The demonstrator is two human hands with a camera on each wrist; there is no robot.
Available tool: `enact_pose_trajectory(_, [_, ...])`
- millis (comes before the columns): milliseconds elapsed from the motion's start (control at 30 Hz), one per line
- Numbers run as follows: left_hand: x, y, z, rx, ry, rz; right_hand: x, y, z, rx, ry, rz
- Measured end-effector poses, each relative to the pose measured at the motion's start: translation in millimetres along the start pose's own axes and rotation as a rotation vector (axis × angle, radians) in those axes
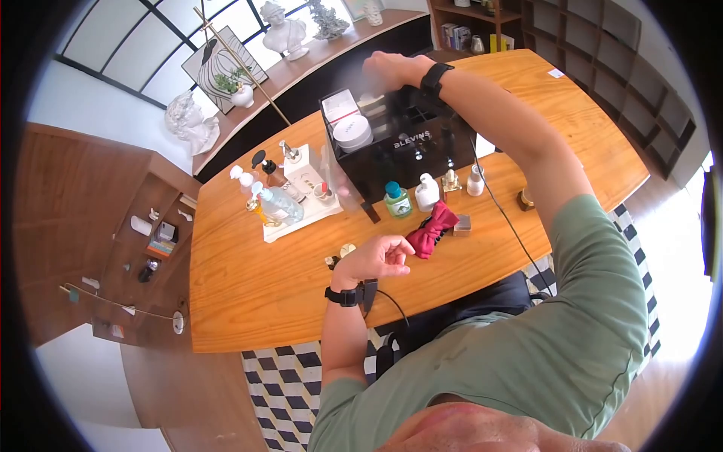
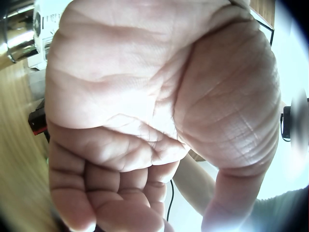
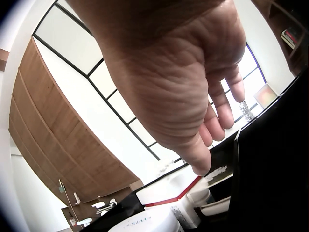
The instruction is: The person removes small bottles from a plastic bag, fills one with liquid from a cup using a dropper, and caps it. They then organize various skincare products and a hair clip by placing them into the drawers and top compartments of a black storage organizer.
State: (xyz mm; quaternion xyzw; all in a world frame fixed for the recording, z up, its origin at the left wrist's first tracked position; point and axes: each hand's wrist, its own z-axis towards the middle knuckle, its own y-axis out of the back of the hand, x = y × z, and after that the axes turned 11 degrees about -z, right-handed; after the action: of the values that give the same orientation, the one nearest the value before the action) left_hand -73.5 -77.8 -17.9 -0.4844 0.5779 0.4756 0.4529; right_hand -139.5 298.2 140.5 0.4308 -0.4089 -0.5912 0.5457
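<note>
My right hand (image 1: 393,73) hangs over the back of a black organizer box (image 1: 392,162) lettered BLEVINS. In the right wrist view its fingers (image 3: 224,116) hang down loosely and hold nothing. A white round jar (image 1: 352,133) and a white carton with a red stripe (image 1: 340,105) stand in the box's left part. My left hand (image 1: 373,258) is held above the front of the table, palm up and fingers loosely bent, with nothing in it. Beside it lies a dark red bow hair clip (image 1: 432,230), next to a small box (image 1: 462,225).
Before the organizer stand a green bottle with a teal cap (image 1: 397,200), a white bottle (image 1: 427,193), a gold bottle (image 1: 451,181) and a small pale bottle (image 1: 475,181). Several pump bottles (image 1: 280,203) crowd a white tray (image 1: 301,218) at left. A black cable (image 1: 503,211) crosses the table.
</note>
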Motion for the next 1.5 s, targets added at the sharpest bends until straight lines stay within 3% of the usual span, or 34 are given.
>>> enact_pose_trajectory(200, [2.0, 0.2, 0.4, -0.016, -0.014, -0.012, 4.2, -21.5, 7.9, 0.083, 0.013, -0.042])
enact_pose_trajectory(367, [0.0, 1.3, 0.2, -0.009, -0.006, 0.024, 11.2, -13.5, 1.8, 0.044, 0.080, -0.054])
enact_pose_trajectory(567, [0.7, 0.9, -1.2, -0.003, 0.030, 0.030, 25.9, 1.0, -6.1, 0.118, 0.101, -0.149])
enact_pose_trajectory(767, [-0.3, -0.3, -0.8, -0.011, 0.008, 0.019, 39.5, 5.1, -5.7, 0.180, -0.023, -0.184])
enact_pose_trajectory(1000, [-0.6, 0.2, 0.1, 0.000, -0.001, -0.002, 36.1, 10.0, -10.7, 0.132, -0.032, -0.095])
enact_pose_trajectory(1167, [2.6, 2.1, 1.0, 0.002, -0.002, 0.005, 15.9, -9.5, 1.8, 0.103, 0.078, -0.081])
enact_pose_trajectory(1233, [1.8, 1.8, 0.5, 0.001, -0.002, 0.009, 15.2, -14.0, 1.2, 0.007, 0.095, -0.021])
enact_pose_trajectory(1400, [0.6, 2.7, 0.9, 0.003, -0.002, 0.050, 22.8, -5.5, -4.7, 0.028, 0.079, -0.057])
enact_pose_trajectory(1500, [0.4, 2.2, 0.3, -0.013, -0.013, 0.008, 31.8, 7.5, -8.1, 0.127, 0.085, -0.138])
